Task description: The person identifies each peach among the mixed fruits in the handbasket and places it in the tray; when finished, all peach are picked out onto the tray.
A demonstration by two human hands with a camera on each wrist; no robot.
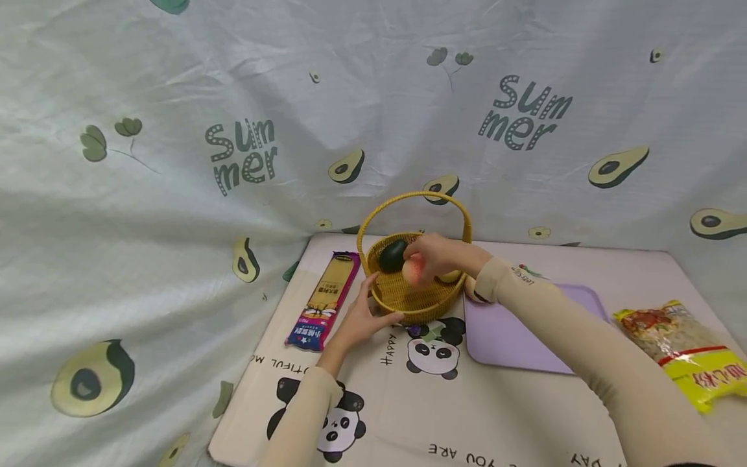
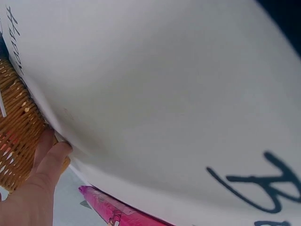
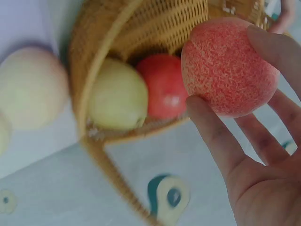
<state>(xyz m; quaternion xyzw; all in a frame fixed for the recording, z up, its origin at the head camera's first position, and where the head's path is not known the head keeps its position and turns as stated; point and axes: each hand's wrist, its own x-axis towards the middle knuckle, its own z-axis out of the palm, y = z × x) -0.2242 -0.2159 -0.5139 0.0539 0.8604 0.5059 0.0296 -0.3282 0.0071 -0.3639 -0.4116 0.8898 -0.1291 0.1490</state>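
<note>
A pink-red peach is held between the thumb and fingers of my right hand, above the opening of a yellow wicker basket. Spread wide, the fingers and thumb of my left hand touch the basket's outer wall at its near left side. Inside the basket lies a dark green fruit. The right wrist view also shows a yellow-green fruit and a red fruit in it. The basket's handle stands upright.
Left of the basket lies a purple pack of noodles. To the right is a lilac tray, partly under my right forearm, with a pale round fruit at its edge. A yellow food bag lies farther right.
</note>
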